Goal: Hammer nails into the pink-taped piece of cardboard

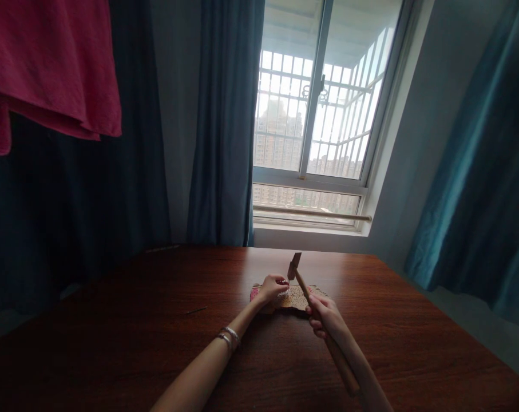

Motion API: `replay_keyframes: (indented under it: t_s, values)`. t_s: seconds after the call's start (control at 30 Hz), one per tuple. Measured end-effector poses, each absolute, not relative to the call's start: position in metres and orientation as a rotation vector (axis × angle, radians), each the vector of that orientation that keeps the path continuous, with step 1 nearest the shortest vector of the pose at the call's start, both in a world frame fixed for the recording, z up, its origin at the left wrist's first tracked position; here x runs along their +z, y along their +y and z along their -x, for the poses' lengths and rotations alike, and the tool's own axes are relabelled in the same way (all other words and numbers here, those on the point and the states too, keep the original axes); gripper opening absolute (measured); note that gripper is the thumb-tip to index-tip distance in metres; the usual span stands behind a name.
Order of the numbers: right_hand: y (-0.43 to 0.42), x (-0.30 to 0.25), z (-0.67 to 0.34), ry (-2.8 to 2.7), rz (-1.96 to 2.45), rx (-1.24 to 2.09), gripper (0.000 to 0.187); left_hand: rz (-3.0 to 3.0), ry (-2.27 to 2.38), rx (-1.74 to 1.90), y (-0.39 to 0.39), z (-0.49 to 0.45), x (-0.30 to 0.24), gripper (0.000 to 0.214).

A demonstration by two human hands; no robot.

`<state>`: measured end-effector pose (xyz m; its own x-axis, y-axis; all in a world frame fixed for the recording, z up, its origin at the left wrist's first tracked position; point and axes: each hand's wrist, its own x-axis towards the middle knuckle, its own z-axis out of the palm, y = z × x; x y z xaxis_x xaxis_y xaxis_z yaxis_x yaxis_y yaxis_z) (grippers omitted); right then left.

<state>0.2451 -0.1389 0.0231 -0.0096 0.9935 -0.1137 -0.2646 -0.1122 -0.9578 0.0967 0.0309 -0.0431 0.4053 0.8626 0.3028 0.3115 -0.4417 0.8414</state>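
My right hand (324, 316) is closed round the wooden handle of a hammer (339, 361), whose metal head is raised to the upper left of the fist. Beneath that head my left hand (274, 288) pinches a thin upright nail (289, 282), its tip hidden by the fingers. Both hands are over a flat tan piece (297, 297) with a ragged near edge, covered in small dark dots or holes. Its left end is pink. Whether the hammer head touches the nail, I cannot tell.
A thin dark stick-like object (196, 311) lies on the brown wooden table (139, 349), left of my left forearm. Behind the table are a barred window (302, 114) and blue curtains (225, 126). A pink cloth (53, 63) hangs at upper left.
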Motion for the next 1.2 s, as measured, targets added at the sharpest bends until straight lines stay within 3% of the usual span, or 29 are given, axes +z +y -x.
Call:
replay_keyframes:
  t_s: [0.43,1.2]
  values:
    - [-0.1390,0.0236,-0.2449,-0.952,1.089,1.360,0.040,-1.940,0.962,0.980,0.0310,-0.0969,-0.0432,0.023]
    - [-0.1416,0.0276,-0.2424,-0.961,1.114,1.369,0.045,-1.922,0.968,0.971,0.0358,-0.0953,-0.0457,0.027]
